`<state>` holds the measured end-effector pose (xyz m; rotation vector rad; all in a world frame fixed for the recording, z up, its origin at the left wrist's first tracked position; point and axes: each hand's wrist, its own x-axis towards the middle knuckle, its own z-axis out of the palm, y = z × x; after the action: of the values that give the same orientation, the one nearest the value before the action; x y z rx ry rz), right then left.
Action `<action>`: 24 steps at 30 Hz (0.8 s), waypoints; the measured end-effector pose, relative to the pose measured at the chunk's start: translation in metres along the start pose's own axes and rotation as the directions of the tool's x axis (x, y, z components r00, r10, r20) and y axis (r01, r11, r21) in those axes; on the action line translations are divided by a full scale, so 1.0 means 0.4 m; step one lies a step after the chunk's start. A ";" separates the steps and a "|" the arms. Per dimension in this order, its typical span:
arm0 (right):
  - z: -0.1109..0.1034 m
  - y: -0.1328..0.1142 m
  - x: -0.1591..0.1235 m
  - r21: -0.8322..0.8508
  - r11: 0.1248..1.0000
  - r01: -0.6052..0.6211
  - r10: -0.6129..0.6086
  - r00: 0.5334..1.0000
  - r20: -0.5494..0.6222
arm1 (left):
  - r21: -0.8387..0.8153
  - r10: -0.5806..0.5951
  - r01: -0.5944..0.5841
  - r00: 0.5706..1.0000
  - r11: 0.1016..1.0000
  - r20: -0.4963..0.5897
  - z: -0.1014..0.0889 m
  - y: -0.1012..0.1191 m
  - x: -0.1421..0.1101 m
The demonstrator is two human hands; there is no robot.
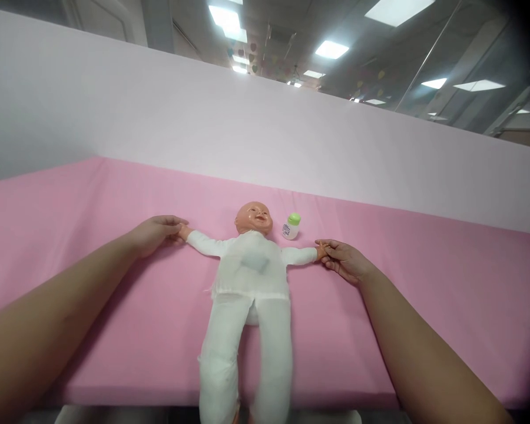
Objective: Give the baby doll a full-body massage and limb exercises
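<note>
From here I see the doll (251, 277) face up on the pink mat (150, 318), its long axis running away from us between the well-parted left hand (156, 232) and right hand (348, 261), equally near, each pinching one small doll hand (185, 232).

A wide surface under a plain pink cover (150, 330), lightly creased toward its far left corner, carries a baby doll (252, 271) in white, lying on its back near the middle, with its head toward the far side and its lower legs reaching past the near edge. Just right of the doll's head, toward the far side, sits a small pale bottle (290, 229) with a green cap (294, 218).
</note>
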<state>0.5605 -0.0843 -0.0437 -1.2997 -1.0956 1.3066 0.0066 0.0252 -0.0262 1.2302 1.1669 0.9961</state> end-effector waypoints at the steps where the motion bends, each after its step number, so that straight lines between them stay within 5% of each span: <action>1: -0.004 -0.001 -0.003 0.009 1.000 -0.003 0.003 1.000 0.017 | -0.003 -0.002 0.002 1.000 1.000 0.010 -0.002 0.000 0.000; 8: -0.009 0.014 0.012 -0.025 1.000 -0.001 0.002 1.000 0.027 | 0.012 0.028 -0.028 0.998 1.000 0.055 -0.014 -0.005 0.000; 17: 0.004 0.031 0.025 -0.056 0.998 0.027 -0.032 0.996 -0.085 | 0.012 0.034 -0.034 0.999 0.999 -0.022 0.013 0.007 -0.025; 24: -0.007 0.018 0.003 -0.003 1.000 0.001 -0.001 1.000 0.016 | -0.056 0.019 -0.020 1.000 0.998 -0.018 0.020 0.021 -0.045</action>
<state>0.5633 -0.0840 -0.0510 -1.2927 -1.1099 1.3169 0.0119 0.0071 -0.0161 1.1925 1.1346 1.0496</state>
